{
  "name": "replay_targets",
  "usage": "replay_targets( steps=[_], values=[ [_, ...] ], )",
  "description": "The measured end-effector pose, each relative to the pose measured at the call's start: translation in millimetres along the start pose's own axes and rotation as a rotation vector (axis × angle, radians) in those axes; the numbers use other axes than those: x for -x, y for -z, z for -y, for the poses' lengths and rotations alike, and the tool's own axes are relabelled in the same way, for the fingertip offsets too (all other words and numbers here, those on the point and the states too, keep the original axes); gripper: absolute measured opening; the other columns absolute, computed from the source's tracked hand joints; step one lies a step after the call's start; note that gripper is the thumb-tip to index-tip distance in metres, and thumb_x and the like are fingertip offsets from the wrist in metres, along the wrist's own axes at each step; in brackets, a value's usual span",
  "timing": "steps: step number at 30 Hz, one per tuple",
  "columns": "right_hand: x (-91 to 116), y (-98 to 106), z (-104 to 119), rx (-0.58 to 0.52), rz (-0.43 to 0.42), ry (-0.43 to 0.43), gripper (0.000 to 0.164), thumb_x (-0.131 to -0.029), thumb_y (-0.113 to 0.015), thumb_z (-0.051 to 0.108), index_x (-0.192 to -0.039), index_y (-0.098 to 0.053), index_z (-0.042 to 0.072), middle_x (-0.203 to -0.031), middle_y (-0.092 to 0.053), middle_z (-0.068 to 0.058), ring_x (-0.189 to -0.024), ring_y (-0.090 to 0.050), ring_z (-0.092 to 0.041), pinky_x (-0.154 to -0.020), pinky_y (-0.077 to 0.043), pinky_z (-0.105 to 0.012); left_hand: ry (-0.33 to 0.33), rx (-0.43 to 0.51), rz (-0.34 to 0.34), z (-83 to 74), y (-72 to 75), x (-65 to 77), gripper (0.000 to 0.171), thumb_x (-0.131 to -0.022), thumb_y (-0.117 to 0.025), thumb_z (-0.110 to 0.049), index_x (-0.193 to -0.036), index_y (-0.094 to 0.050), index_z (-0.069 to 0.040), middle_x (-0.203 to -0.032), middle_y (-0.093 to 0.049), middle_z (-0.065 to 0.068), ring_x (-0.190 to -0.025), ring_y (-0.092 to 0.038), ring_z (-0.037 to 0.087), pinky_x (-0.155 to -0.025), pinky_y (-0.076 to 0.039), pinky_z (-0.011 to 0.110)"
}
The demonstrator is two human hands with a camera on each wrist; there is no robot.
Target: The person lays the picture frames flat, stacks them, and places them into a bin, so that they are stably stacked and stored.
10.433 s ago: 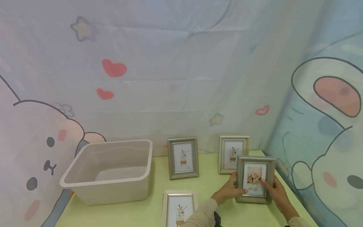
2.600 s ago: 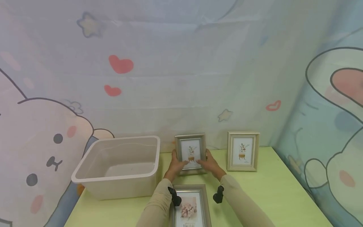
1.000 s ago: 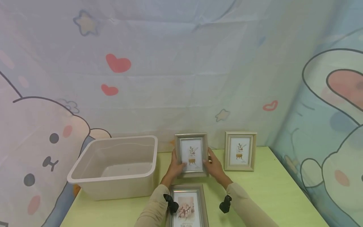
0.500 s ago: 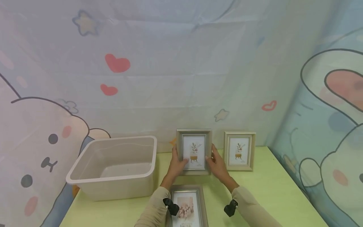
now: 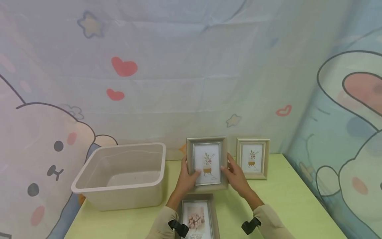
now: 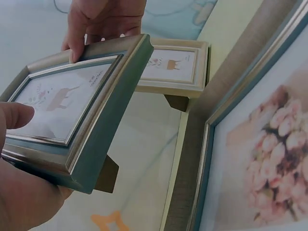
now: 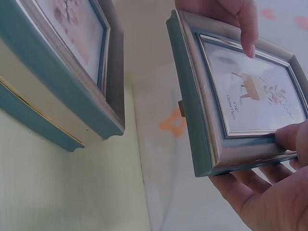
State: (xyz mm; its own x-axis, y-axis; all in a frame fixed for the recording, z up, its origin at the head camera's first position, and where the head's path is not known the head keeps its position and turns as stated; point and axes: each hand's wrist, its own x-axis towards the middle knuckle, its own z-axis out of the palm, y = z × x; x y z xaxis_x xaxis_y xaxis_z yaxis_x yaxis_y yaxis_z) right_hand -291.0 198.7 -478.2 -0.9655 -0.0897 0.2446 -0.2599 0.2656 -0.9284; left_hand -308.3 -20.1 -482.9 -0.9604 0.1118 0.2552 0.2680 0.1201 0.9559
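Head view: both hands share the plant frame (image 5: pixel 207 162), found just beyond the flower frame (image 5: pixel 195 217) and apparently lifted off the table (image 5: pixel 292 199). Left hand (image 5: pixel 186 179) and right hand (image 5: pixel 239 176) are each partly closed round a side edge, thumb on the front. The tub (image 5: pixel 119 189) stands left of the flower frame; a cream frame (image 5: pixel 252 158) stands beyond it, to the right.

Left wrist view: the plant frame is tilted, apart from the flower frame — its back leg (image 6: pixel 107 174) juts out.

Right wrist view: a pale, teal-edged piece (image 7: pixel 43 98), apparently another frame, lies beneath the flower frame.

Step in hand, as judged: a two-handed carry. The next move calls for an even grip — and that leg kept clear of the flower frame.
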Motion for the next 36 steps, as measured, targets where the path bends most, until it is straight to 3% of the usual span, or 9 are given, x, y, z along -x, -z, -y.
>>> replay_targets(
  steps=[5,9,13,16,25,29,33,36],
  values=[
    [9.0,0.0,2.7,-0.017,0.01,-0.036,0.069,-0.104,-0.052,0.018,-0.16,-0.014,0.006,-0.158,-0.03,-0.03,-0.139,-0.039,-0.051,-0.103,-0.045,-0.06,0.013,-0.048,0.007,-6.2,0.3,10.9,0.082,-0.091,-0.065,-0.013,-0.157,-0.017,-0.013,-0.158,-0.03,0.026,-0.145,-0.031,0.046,-0.117,-0.024,0.063],
    [17.4,-2.2,5.5,-0.037,0.006,-0.081,0.069,-0.103,-0.054,0.017,-0.16,-0.017,0.009,-0.153,-0.037,-0.032,-0.129,-0.05,-0.052,-0.089,-0.056,-0.056,0.061,-0.124,0.008,-8.1,2.8,20.0,0.086,-0.091,-0.066,-0.019,-0.158,-0.012,-0.009,-0.162,-0.019,0.031,-0.148,-0.02,0.051,-0.117,-0.018,0.066],
    [23.3,-3.3,8.9,-0.115,0.038,-0.131,0.069,-0.102,-0.054,0.014,-0.161,-0.018,0.015,-0.146,-0.047,-0.033,-0.104,-0.068,-0.04,-0.067,-0.061,-0.045,0.07,-0.143,0.011,-12.3,6.5,26.8,0.087,-0.092,-0.066,-0.02,-0.159,-0.012,-0.008,-0.16,-0.023,0.031,-0.147,-0.023,0.051,-0.117,-0.02,0.067],
    [27.2,-3.2,11.5,-0.144,0.078,-0.149,0.071,-0.102,-0.055,0.014,-0.161,-0.016,0.015,-0.144,-0.048,-0.033,-0.095,-0.071,-0.033,-0.063,-0.061,-0.043,0.068,-0.124,0.016,-15.0,9.8,30.4,0.087,-0.091,-0.066,-0.018,-0.159,-0.012,-0.008,-0.16,-0.027,0.029,-0.146,-0.026,0.05,-0.117,-0.021,0.066],
    [34.9,-1.5,12.5,-0.184,0.167,-0.154,0.074,-0.102,-0.055,0.015,-0.161,-0.011,0.012,-0.144,-0.046,-0.036,-0.099,-0.071,-0.035,-0.068,-0.061,-0.047,0.104,-0.198,0.046,-20.0,22.0,40.4,0.088,-0.089,-0.068,-0.022,-0.16,-0.016,-0.013,-0.156,-0.035,0.027,-0.141,-0.037,0.049,-0.11,-0.033,0.066],
    [37.6,-1.0,12.5,-0.212,0.185,-0.174,0.076,-0.102,-0.056,0.015,-0.161,-0.008,0.01,-0.144,-0.044,-0.038,-0.099,-0.07,-0.035,-0.069,-0.061,-0.049,0.116,-0.173,0.093,-22.0,28.2,45.5,0.091,-0.088,-0.068,-0.016,-0.16,-0.013,-0.01,-0.156,-0.034,0.029,-0.139,-0.041,0.048,-0.109,-0.037,0.063],
    [41.5,-1.3,12.8,-0.243,0.208,-0.198,0.078,-0.102,-0.056,0.016,-0.161,-0.006,0.007,-0.145,-0.042,-0.04,-0.1,-0.07,-0.035,-0.071,-0.061,-0.05,0.119,-0.117,0.154,-23.1,33.6,49.2,0.092,-0.088,-0.067,-0.011,-0.16,-0.009,-0.006,-0.143,-0.048,0.033,-0.121,-0.057,0.042,-0.093,-0.052,0.053],
    [44.5,-2.2,12.4,-0.251,0.224,-0.216,0.078,-0.102,-0.056,0.017,-0.161,-0.005,0.007,-0.146,-0.041,-0.04,-0.102,-0.069,-0.035,-0.072,-0.061,-0.051,0.139,-0.087,0.184,-23.3,37.0,51.2,0.093,-0.089,-0.067,-0.01,-0.161,-0.008,-0.006,-0.124,-0.061,0.031,-0.101,-0.066,0.032,-0.078,-0.057,0.043]
  ],
)
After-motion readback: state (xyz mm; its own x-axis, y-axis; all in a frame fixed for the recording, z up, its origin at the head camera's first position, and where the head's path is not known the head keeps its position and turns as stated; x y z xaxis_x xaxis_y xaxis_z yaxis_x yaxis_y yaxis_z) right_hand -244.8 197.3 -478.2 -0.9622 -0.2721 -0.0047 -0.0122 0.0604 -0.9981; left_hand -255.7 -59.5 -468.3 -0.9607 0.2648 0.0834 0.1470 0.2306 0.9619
